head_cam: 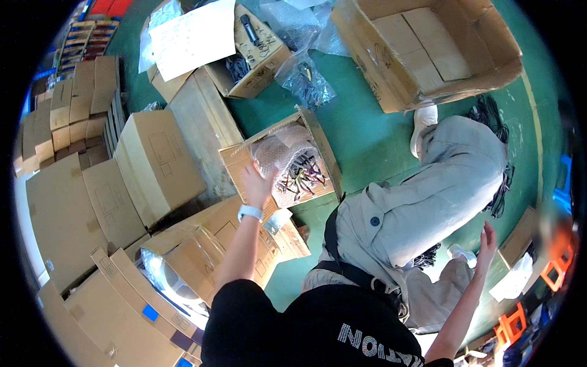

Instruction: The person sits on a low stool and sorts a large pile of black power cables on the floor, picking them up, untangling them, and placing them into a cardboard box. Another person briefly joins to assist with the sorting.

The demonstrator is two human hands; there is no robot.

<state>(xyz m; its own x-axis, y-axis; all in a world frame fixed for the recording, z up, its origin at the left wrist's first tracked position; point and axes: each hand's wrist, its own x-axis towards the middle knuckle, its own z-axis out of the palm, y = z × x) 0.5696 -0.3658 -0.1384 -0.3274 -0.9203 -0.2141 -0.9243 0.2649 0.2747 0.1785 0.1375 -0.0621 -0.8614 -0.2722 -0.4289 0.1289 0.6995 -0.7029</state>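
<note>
An open cardboard box point(328, 158) stands on the floor in front of me. Inside it lies a bubble-wrap bag point(270, 151), its mouth showing a bundle of dark cables point(305, 172) with thin coloured wire ends. My left hand point(259, 183) is over the box's near left side, with the thumb against the bubble wrap and the fingers by the cardboard flap point(235, 167). Whether it grips the wrap cannot be made out. Off to the right, beyond my bent knee, my right hand point(487, 243) is held in the air with nothing in it.
Stacked cartons point(160, 165) line the left side. A large open carton point(394, 87) stands ahead. Farther left, a paper sheet point(192, 39) and a black handheld device point(249, 30) lie on boxes. Black cable bundles point(488, 114) are beside my leg; orange stools point(511, 325) stand right.
</note>
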